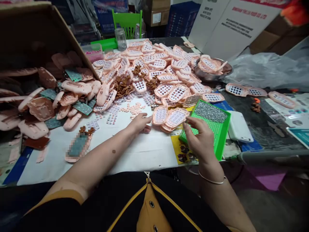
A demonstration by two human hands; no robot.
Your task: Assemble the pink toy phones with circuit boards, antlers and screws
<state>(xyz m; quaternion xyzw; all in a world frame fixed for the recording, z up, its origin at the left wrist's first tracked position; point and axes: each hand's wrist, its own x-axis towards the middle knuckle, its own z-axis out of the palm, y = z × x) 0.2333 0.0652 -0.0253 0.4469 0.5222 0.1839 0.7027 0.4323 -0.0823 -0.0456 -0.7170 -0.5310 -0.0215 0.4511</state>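
Note:
In front of me lies a small stack of pink plastic shells [176, 118] with white keypads set in them, overlapped by another such shell [160, 115] on its left. My left hand [141, 124] is beside the left shell, its fingers stretched out and apart, with nothing in them. On the other side, the thumb and index finger of my right hand [200, 133] close on the right edge of the stack's top shell. Close by on the right is a green perforated tray [217, 141] with many small silvery screws [209, 111] in its far end.
Many pink shells [158, 63] are heaped at the back. Brown antler-like pieces [122, 87] and small keys [135, 110] lie before them. A cardboard box [72, 42] spills shells with circuit boards [83, 108] at left. A metal bowl [225, 74] and white device [239, 126] are right.

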